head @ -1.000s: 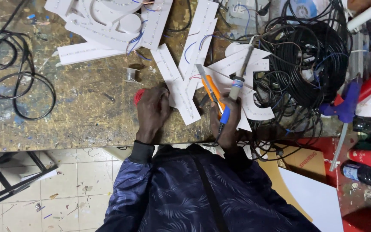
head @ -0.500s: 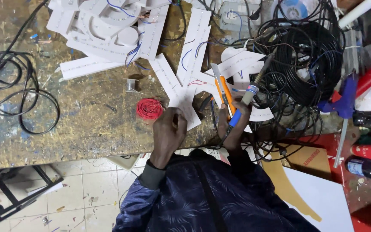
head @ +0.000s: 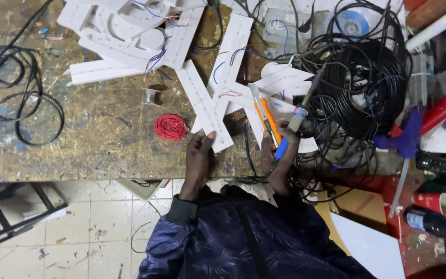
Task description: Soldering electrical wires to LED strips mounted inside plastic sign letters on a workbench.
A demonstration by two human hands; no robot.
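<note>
My left hand (head: 199, 155) grips the near end of a white letter-shaped piece (head: 213, 98) that lies on the worn workbench (head: 99, 134), with thin blue and red wires along it. My right hand (head: 277, 155) is closed on a soldering iron (head: 296, 120) with a blue and grey handle, its tip pointing away over the white pieces. An orange utility knife (head: 265, 114) lies just left of the iron. A small coil of red wire (head: 170, 126) rests on the bench left of my left hand.
More white letter pieces (head: 125, 36) are piled at the back. A big bundle of black cable (head: 362, 82) fills the right, another black cable loop (head: 16, 93) lies far left. A small solder spool (head: 151, 95), spray cans (head: 440, 165) and a blue clamp (head: 406, 139) sit nearby.
My left hand has let go of the red wire coil, which now lies on the bench, and moved right onto the white piece. My right hand keeps the soldering iron.
</note>
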